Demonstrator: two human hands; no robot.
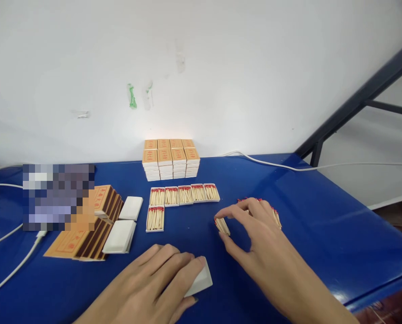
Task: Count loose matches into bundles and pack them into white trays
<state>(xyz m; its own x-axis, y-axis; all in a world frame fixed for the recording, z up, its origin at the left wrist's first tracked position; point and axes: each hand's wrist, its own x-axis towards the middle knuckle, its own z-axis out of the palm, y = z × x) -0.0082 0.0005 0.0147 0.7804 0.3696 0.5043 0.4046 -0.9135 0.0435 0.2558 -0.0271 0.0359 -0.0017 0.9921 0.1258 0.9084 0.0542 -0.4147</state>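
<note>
My left hand (167,279) is closed on a white matchbox tray (201,280) low in the middle of the view. To its right, my right hand (255,234) pinches a small bundle of matches (223,226) between thumb and fingers. More red-tipped matches (275,217) lie behind that hand, which partly covers them. Beyond the hands stands a row of trays filled with matches (185,195), with one more filled tray (155,218) in front of the row's left end.
Closed matchboxes (171,157) are stacked against the wall. At the left are matchbox sleeves (82,234), white trays (119,236) and a blurred-out device (57,198) with a white cable (28,256). Another cable (278,165) crosses the back of the blue table (339,234).
</note>
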